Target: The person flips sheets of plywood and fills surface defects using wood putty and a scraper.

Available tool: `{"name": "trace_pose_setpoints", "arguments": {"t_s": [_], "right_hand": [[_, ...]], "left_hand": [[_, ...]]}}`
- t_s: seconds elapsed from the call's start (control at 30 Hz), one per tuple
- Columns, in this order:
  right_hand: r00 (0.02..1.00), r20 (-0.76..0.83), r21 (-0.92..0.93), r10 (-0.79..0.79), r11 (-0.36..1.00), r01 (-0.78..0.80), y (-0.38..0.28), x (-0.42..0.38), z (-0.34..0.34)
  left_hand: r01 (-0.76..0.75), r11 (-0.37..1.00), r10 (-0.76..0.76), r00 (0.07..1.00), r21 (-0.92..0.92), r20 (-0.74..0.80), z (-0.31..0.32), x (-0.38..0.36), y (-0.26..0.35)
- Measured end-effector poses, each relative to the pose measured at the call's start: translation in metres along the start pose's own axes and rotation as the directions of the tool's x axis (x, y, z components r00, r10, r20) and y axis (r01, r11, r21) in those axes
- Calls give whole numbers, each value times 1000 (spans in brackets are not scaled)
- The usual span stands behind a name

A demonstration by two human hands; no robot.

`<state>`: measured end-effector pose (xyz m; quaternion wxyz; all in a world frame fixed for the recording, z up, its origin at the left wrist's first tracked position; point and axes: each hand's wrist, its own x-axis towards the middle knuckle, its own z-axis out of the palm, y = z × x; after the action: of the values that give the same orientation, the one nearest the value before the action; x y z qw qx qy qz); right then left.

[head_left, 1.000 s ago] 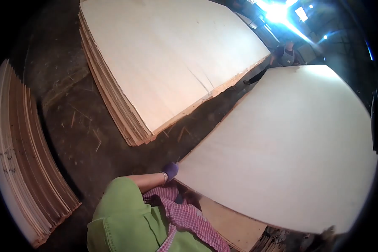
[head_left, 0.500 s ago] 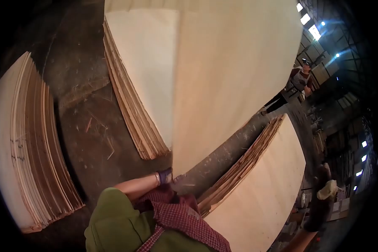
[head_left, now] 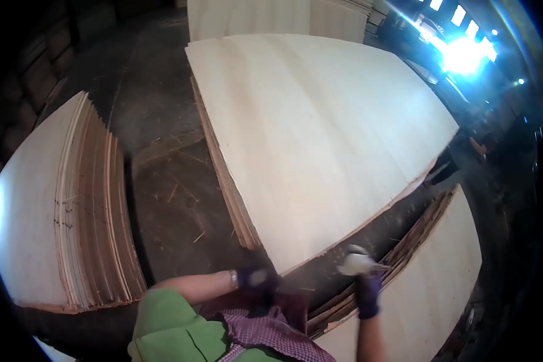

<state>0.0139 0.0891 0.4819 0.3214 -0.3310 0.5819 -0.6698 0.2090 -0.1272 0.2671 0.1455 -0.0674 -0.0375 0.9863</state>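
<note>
A large pale wood sheet (head_left: pixel 320 139) lies flat over the middle stack (head_left: pixel 223 181). My left hand (head_left: pixel 257 285), in a dark glove, is just below the sheet's near corner, in front of the checked apron (head_left: pixel 271 332); its fingers are blurred. To the right, my right hand (head_left: pixel 367 292), also gloved, is raised beside the right stack (head_left: pixel 428 277). Its fingers are around a small whitish thing (head_left: pixel 356 263), too smeared to make out.
At the left stands another stack of sheets (head_left: pixel 96 223) with layered edges. More pale sheets (head_left: pixel 253 18) are at the far side. Dark floor (head_left: pixel 175 205) with splinters runs between the stacks. A person's arm (head_left: pixel 478 146) shows dimly beyond the sheet's right corner.
The large sheet, raised upright before, now lies down over the middle stack. My right hand has come in from the far right toward the middle. The view has shifted.
</note>
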Motion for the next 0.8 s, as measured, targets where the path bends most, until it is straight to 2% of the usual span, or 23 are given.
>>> {"name": "trace_pose_setpoints", "arguments": {"t_s": [0.03,0.07,0.1,0.13,0.17,0.2,0.23,0.3,0.33,0.37,0.4,0.43,0.47,0.5,0.53,0.6,0.63,0.67,0.7,0.73,0.8], "right_hand": [[995,-98,-128,-31,992,18,32,7,16],[978,-189,-252,-85,967,36,61,17,36],[944,-201,-379,-261,910,171,90,28,56],[882,-201,-501,-427,818,282,108,39,73],[880,-205,-488,-428,824,287,110,46,85],[847,-195,-652,-494,711,265,107,50,96],[813,-171,-789,-556,572,225,104,56,104],[793,-241,-772,-560,605,193,107,63,112],[769,-301,-765,-564,624,158,110,66,115],[740,-340,-755,-580,637,152,112,69,118],[744,-345,-750,-573,645,149,117,74,118],[736,-351,-775,-579,620,119,121,77,117],[725,-369,-799,-582,597,73,123,79,118],[748,-414,-775,-518,632,8,124,80,120],[727,-467,-773,-504,632,-59,124,85,121],[800,-339,-795,-494,605,37,123,94,118],[777,-382,-790,-501,613,8,126,102,124],[758,-413,-793,-505,608,-28,116,85,114],[760,-409,-765,-506,644,17,104,85,117],[767,-400,-733,-502,677,60,99,83,119],[738,-429,-750,-521,660,30,108,79,115]], "left_hand": [[-20,793,195,955,609,-223,-17,-25,0],[341,185,430,815,922,-388,-23,-50,16],[573,8,657,615,820,-436,-20,-70,43],[599,95,867,342,795,-361,-6,-84,79],[252,324,934,71,912,-351,9,-91,118],[170,-82,981,-162,982,110,35,-88,166],[-5,-429,870,-271,903,412,83,-72,196],[6,-506,834,-250,862,492,143,-49,238],[20,-510,830,-249,860,499,135,-42,261],[263,-601,746,-157,755,648,120,-35,288],[474,-658,656,-22,585,755,109,-26,310],[504,-579,714,-65,641,697,118,-16,302],[503,-586,720,-37,635,693,119,-18,303],[554,-618,655,-28,557,755,118,-22,309],[584,-654,590,-6,482,807,115,-20,317],[505,-657,653,10,560,758,106,-27,341],[564,-631,669,50,532,741,109,-29,350],[629,-599,679,72,495,730,114,-28,328],[612,-632,661,104,476,743,124,-28,325],[639,-608,680,111,472,725,128,-29,322],[654,-596,693,126,466,709,126,-29,321]]}}
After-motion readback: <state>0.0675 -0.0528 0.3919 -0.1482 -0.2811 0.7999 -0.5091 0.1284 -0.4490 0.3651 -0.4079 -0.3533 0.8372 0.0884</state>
